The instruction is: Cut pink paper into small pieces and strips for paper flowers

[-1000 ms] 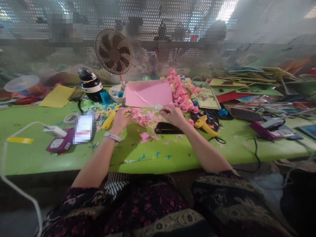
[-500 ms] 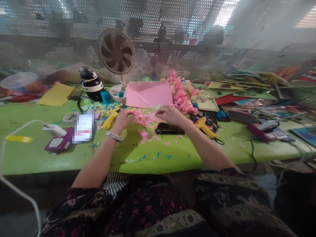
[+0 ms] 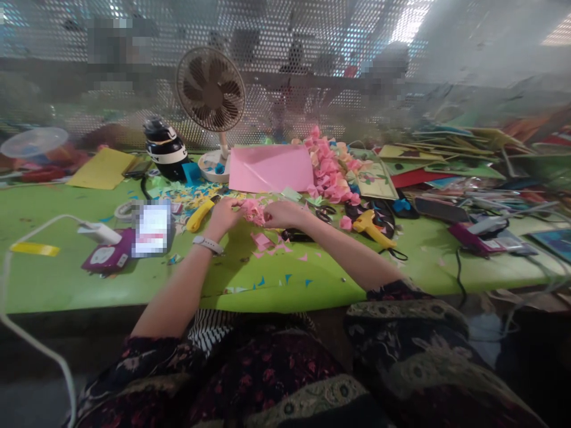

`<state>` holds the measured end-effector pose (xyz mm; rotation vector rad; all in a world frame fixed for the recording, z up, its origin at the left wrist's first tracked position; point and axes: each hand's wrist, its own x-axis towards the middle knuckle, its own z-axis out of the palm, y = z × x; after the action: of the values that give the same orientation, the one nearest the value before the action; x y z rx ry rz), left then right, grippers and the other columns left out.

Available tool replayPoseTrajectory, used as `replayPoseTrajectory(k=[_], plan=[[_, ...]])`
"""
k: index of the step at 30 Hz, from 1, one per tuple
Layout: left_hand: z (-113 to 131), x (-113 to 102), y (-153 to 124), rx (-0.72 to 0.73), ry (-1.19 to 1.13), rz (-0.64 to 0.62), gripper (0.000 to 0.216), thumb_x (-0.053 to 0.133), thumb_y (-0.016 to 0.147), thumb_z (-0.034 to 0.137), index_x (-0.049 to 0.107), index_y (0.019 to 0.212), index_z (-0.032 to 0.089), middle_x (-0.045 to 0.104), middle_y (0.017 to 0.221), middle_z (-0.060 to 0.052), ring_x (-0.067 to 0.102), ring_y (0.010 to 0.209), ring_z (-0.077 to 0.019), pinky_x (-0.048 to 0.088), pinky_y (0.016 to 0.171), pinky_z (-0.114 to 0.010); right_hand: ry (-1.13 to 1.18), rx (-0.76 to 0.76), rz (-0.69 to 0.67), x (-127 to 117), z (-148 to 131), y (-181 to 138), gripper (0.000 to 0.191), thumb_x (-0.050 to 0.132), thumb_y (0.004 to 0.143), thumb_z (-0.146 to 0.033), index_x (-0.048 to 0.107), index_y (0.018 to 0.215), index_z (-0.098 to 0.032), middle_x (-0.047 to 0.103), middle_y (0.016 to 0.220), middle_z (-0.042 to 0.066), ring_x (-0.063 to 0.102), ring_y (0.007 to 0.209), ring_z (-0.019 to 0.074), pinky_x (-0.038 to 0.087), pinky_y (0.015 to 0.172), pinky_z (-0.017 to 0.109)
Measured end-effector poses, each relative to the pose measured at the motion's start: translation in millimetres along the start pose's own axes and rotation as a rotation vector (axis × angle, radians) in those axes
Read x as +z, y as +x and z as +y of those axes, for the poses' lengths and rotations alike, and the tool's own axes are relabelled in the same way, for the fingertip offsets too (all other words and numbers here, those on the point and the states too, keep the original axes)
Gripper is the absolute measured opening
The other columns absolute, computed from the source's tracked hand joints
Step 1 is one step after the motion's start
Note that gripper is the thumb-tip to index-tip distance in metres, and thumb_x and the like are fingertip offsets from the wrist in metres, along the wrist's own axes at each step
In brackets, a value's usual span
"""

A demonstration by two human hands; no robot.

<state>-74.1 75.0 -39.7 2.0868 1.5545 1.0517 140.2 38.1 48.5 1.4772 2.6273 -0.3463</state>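
Observation:
My left hand (image 3: pixel 226 215) and my right hand (image 3: pixel 281 214) meet over a small heap of pink paper pieces (image 3: pixel 253 211) on the green table (image 3: pixel 66 279). Both hands have their fingers pinched together on the pink pieces between them. A watch sits on my left wrist (image 3: pixel 206 244). More pink scraps (image 3: pixel 263 242) lie on the table just below my hands. A black stapler (image 3: pixel 297 235) lies under my right forearm. A yellow cutter (image 3: pixel 198 215) lies left of my left hand.
A pink sheet (image 3: pixel 270 169) leans behind my hands, with a pile of pink paper flowers (image 3: pixel 329 169) to its right. A desk fan (image 3: pixel 210 95), a black bottle (image 3: pixel 166 150), a yellow glue gun (image 3: pixel 372 226), a phone (image 3: pixel 151 228) and stacked coloured cards (image 3: pixel 446 160) surround the spot.
My right hand has moved left across the heap and now meets my left hand over the pink pieces. My left hand has stayed nearly in place.

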Motion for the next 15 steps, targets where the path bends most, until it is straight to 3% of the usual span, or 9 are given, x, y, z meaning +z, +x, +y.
replayPoseTrajectory(k=[4,8,15], plan=[[0.4,0.9,-1.2,0.008,0.042,-0.05,0.024,0.066,0.081,0.043,0.074,0.082,0.02,0.078,0.099,-0.008,0.068,0.096,-0.0265,0.054,0.095,-0.04,-0.088,0.011,-0.04,4.4,-9.2,2.7,0.016,0.064,0.088,-0.012,0.078,0.096,-0.013,0.08,0.1,0.013,0.072,0.088,0.0237,0.04,0.065,0.029],[0.9,0.8,-2.5,0.032,0.05,-0.086,0.023,0.065,0.082,0.042,0.073,0.08,0.02,0.08,0.1,-0.008,0.07,0.096,-0.0261,0.055,0.093,-0.038,-0.009,0.009,-0.057,5.7,-3.9,2.9,0.012,0.064,0.087,-0.011,0.075,0.091,-0.014,0.079,0.097,0.011,0.071,0.086,0.0216,0.04,0.064,0.028],[8.5,-1.1,-3.6,0.028,0.059,0.061,0.025,0.07,0.082,0.039,0.076,0.097,0.02,0.077,0.108,-0.013,0.069,0.109,-0.032,0.054,0.101,-0.044,0.21,-0.015,0.103,-1.9,16.4,-8.0,0.009,0.065,0.093,-0.018,0.073,0.089,-0.016,0.079,0.099,0.006,0.07,0.091,0.0175,0.044,0.076,0.025]])
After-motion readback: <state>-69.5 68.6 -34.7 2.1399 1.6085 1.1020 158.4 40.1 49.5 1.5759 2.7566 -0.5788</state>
